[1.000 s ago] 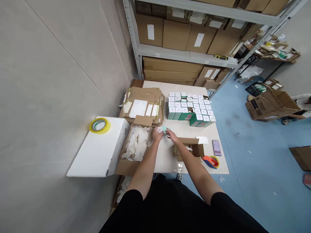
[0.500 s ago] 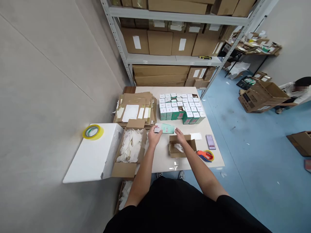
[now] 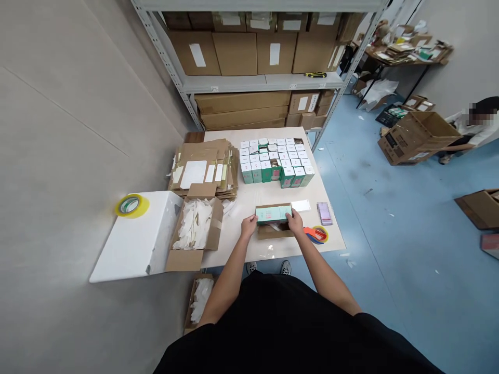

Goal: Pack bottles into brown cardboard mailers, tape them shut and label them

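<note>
A long mint-green product box lies level just above a small open cardboard box near the table's front edge. My left hand grips the green box's left end and my right hand grips its right end. White paper padding shows inside the small cardboard box under the green one. Both forearms reach out from my black sleeves.
Several green-and-white boxes stand in rows at the back of the white table. Flattened cartons, a carton of white paper, a tape dispenser, a yellow tape roll and shelving surround it. A seated person is far right.
The green box has come from beside the flattened cartons toward me, down over the small cardboard box. My right hand has taken hold of its right end. The view has shifted.
</note>
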{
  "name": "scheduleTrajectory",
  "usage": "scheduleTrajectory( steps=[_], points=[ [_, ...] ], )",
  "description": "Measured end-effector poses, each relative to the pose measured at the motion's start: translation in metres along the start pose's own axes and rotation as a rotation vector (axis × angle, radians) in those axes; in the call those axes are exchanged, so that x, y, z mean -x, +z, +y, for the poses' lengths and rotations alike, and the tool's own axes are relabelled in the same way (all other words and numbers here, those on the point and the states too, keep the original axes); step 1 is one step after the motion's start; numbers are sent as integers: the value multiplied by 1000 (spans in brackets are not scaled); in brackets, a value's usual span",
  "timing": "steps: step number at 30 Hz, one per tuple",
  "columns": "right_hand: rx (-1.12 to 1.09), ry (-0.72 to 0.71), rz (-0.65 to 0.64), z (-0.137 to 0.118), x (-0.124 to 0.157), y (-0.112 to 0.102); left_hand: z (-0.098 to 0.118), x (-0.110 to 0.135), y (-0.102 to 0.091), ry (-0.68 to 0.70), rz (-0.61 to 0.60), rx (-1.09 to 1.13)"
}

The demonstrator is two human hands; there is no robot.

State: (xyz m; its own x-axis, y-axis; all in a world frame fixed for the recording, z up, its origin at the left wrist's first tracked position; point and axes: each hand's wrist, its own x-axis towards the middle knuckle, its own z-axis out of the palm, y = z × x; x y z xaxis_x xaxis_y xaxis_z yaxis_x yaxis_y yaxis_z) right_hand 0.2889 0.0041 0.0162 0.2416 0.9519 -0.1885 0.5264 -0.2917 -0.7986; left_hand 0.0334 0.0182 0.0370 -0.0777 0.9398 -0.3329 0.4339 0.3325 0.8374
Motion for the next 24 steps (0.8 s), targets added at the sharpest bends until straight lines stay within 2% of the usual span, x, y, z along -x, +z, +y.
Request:
scheduleTrajectory(
  steps=[6, 11, 18, 24],
  points=[
    [14, 133, -79, 17, 8, -11, -16, 11, 28, -75, 10, -37],
    [119, 190, -47, 24, 14, -17, -16, 13, 36, 5, 46, -200],
    [82, 22, -26, 24, 22, -21, -36, 17, 42, 178, -121, -363],
    [83, -134, -51, 20, 26, -27, -48, 18, 48, 195, -292, -580]
  ],
)
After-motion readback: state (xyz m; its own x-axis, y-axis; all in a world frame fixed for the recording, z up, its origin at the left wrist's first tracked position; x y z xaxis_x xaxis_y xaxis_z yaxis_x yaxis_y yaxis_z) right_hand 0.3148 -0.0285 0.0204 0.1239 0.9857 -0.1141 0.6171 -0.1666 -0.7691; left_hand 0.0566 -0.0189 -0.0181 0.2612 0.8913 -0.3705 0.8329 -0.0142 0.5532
